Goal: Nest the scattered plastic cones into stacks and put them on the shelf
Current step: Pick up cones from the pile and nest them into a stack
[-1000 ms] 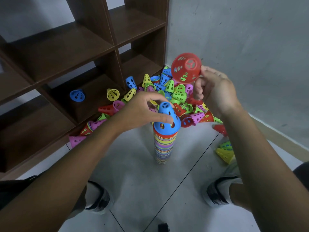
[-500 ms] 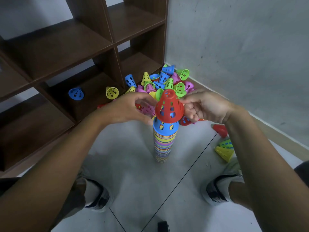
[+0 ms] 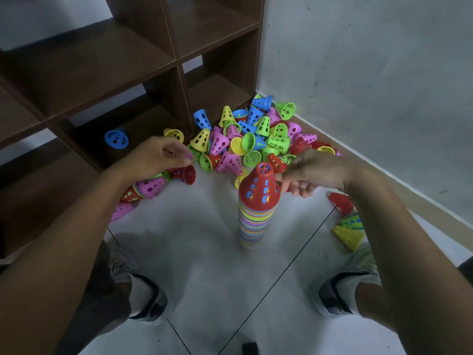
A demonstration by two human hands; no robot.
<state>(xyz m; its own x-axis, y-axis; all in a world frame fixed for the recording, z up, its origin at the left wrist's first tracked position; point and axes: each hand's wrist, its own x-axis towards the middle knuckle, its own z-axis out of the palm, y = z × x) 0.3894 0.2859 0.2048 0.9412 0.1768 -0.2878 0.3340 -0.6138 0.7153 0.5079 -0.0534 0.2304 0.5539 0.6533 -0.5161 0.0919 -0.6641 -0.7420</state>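
Observation:
A tall stack of nested cones [image 3: 252, 226] stands upright on the floor in front of me, topped by a red cone [image 3: 259, 188]. My right hand [image 3: 313, 170] is just right of that red cone, fingers loosely curled, holding nothing. My left hand [image 3: 153, 157] hovers left of the stack above a red cone lying on its side [image 3: 186, 174]; its fingers are loosely curled and I see nothing in them. A pile of loose cones [image 3: 256, 139] fills the corner behind. The brown shelf [image 3: 176, 60] stands at the back left.
One blue cone [image 3: 116, 139] lies in a low shelf compartment. A short nested stack [image 3: 146, 188] lies on the floor at the left. Red [image 3: 340, 202], green and yellow cones [image 3: 349, 235] lie at the right by the wall. My shoes [image 3: 147, 299] flank the floor.
My right hand brought the red cone down onto the stack and let go of it. My left hand left the stack's top and moved left toward the loose cones.

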